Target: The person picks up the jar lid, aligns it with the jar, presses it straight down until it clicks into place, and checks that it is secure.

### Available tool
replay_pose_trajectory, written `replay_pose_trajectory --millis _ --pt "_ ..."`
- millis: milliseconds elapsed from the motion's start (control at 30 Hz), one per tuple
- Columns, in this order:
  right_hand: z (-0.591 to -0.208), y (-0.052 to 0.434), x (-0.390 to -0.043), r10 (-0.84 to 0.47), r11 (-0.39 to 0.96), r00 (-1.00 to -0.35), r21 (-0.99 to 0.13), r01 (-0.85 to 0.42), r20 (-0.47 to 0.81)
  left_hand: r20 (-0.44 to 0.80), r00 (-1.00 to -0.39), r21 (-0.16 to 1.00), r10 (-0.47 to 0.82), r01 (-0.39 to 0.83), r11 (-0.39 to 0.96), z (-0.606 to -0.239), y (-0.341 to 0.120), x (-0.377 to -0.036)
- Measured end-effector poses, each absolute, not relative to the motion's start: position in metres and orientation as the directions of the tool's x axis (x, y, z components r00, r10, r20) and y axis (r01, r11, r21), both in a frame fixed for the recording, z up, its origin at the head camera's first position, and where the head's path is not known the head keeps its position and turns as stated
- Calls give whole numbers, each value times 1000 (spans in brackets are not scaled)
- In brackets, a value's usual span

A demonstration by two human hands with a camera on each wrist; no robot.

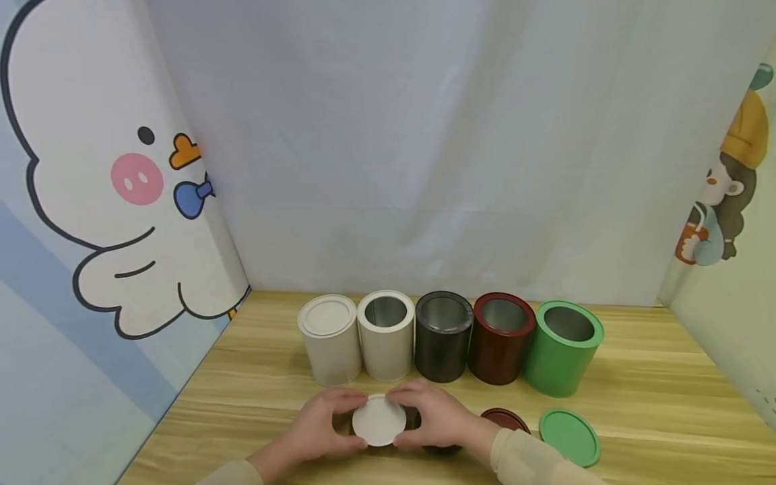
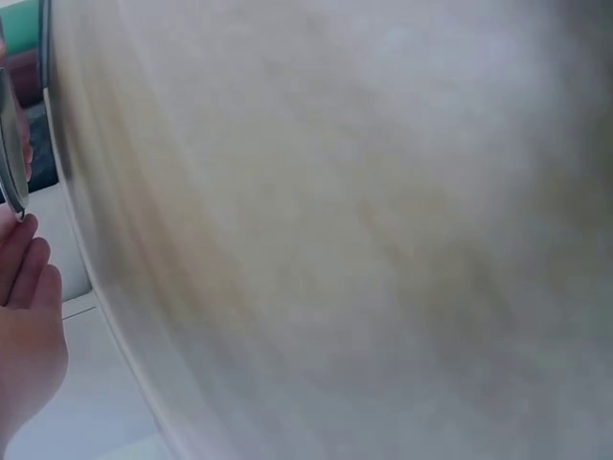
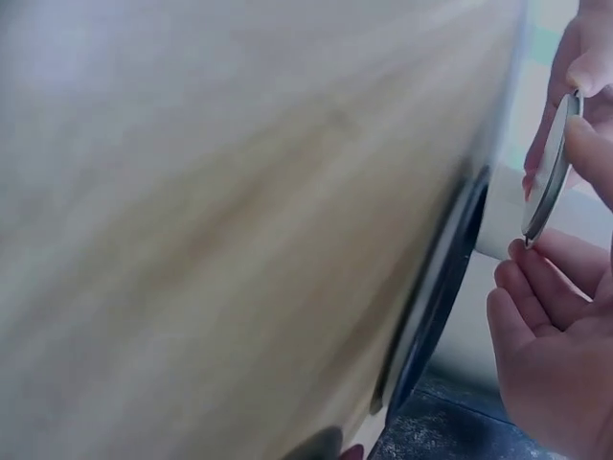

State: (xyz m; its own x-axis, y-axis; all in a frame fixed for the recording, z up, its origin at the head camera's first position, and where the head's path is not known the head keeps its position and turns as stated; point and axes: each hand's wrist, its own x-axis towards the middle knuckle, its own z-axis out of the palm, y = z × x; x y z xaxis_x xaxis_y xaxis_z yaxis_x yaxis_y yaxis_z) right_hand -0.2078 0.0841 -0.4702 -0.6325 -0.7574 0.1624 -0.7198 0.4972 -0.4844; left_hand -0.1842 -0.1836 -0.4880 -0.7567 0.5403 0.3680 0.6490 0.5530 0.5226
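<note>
Both hands, left hand (image 1: 318,426) and right hand (image 1: 438,417), pinch the white lid (image 1: 379,420) by its rim. Keep it level, then seat it squarely on the open white tin (image 1: 386,335).

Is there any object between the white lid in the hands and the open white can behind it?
Nothing visible. The white lid, held by the left hand and right hand, is directly before the open white can; only bare table between.

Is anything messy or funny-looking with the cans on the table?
Nothing is spilled or broken. Five cans stand upright in a neat row. Only the leftmost white can has its lid on. The green lid and red lid lie loose on the table, and both hands hold a white lid.
</note>
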Motion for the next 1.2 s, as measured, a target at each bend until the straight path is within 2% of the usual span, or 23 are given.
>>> replay_pose_trajectory --millis 533,800,967,1200 --pt "-449 90 -202 -690 427 -654 -554 -715 311 311 -846 652 433 521 550 -460 -180 -180" --pt "-439 91 -199 -648 393 -651 -558 -731 397 378 -825 649 421 560 515 -444 -180 -181" --pt "-429 91 -197 -619 380 -631 -524 -762 468 402 -814 651 419 576 494 -433 -179 -183" --pt "-414 90 -199 -566 388 -601 -461 -798 565 494 -759 592 424 651 476 -417 -174 -190"
